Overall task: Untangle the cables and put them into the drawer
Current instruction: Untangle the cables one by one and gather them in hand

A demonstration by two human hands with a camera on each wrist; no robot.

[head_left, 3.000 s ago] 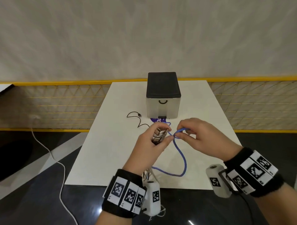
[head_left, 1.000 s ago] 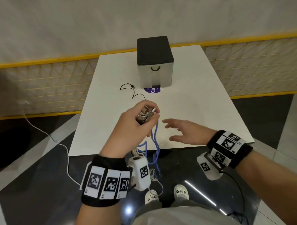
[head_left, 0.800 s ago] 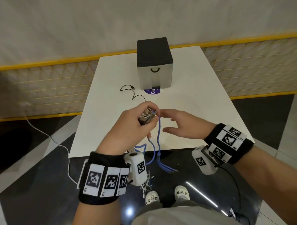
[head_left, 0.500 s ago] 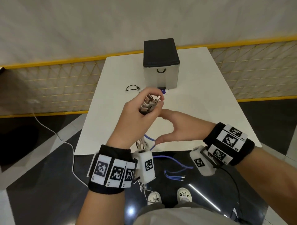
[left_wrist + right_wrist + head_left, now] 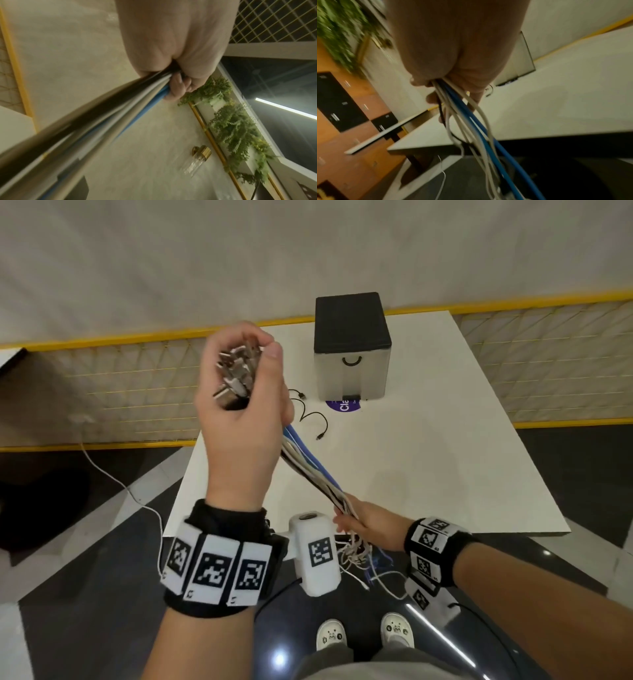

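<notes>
Left hand (image 5: pixel 239 419) is gripping the bundle of white, black and blue cables (image 5: pixel 310 467) by its metal plugs, raised above the white desk (image 5: pixel 445 460); right hand (image 5: pixel 368 525) fingers are clamping the bundle lower down; small black-topped grey drawer box (image 5: pixel 352 347) is sitting shut behind.

The right hand (image 5: pixel 453 54) grips a bundle of cables (image 5: pixel 471 121), white, blue and one black, that spill from its curled fingers (image 5: pixel 435 99) and hang past the near edge of a white table (image 5: pixel 556 101). A small box (image 5: pixel 518 65) stands farther back on that table.
</notes>
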